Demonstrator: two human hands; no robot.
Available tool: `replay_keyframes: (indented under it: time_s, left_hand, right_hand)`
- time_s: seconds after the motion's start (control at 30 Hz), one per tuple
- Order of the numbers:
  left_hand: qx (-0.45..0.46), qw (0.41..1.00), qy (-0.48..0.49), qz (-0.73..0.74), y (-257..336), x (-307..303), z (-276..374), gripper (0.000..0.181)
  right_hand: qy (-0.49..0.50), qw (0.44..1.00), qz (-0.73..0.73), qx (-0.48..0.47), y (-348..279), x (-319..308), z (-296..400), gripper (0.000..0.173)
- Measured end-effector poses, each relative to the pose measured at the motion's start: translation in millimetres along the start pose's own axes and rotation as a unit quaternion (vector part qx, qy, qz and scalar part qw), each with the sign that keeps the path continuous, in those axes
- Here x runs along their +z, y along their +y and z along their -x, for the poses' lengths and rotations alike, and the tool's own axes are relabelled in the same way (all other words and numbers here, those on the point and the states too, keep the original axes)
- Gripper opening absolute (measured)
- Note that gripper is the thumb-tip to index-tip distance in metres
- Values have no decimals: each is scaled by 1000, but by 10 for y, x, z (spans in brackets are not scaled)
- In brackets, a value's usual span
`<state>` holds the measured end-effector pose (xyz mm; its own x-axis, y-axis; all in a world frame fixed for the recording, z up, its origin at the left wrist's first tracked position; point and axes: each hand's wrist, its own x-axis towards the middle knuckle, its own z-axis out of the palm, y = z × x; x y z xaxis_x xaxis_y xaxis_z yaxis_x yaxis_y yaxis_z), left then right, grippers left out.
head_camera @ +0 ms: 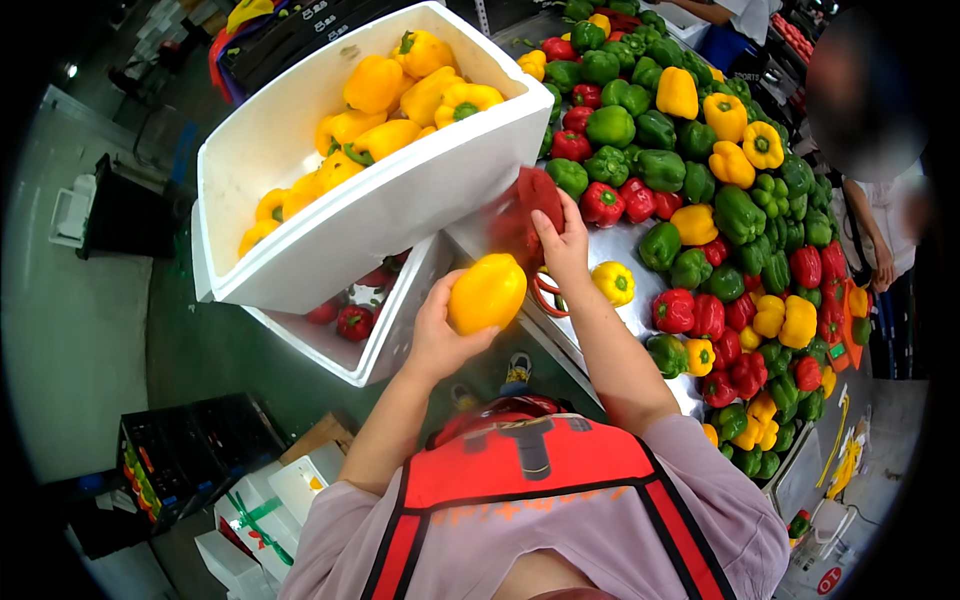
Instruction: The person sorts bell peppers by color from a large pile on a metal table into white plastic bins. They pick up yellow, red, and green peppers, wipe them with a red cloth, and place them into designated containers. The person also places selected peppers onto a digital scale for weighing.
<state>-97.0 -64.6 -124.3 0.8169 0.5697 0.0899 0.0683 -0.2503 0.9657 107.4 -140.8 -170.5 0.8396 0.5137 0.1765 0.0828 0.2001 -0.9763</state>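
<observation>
In my left hand (442, 330) is a yellow bell pepper (489, 294), held just below the white foam box (375, 202) of yellow peppers. My right hand (564, 241) grips a dark red cloth (541, 202), whose lower part is blurred. Beneath that hand, reddish rings (550, 294) lie at the metal table's edge, with a single yellow pepper (613, 283) to their right. Green, red and yellow peppers are heaped over the metal table (626, 330) on the right.
A second white foam box (409, 315) with red peppers (355, 322) stands under the upper one. Black crates (195, 450) and white foam boxes (255, 525) are at lower left. Across the table are other people, one with an arm (870, 225) showing at the right.
</observation>
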Motion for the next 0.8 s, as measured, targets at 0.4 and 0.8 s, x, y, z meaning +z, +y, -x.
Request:
replay_keyframes:
  time_s: [0.4,0.8]
  left_hand:
    - [-48,989,23,135,-275,282,-269,63]
    - [-9,894,12,-449,-1091,641,-1126,45]
  right_hand:
    - [-131,935,-188,272,-42,-202,794,48]
    - [20,847,-454,277,-301,-897,722,56]
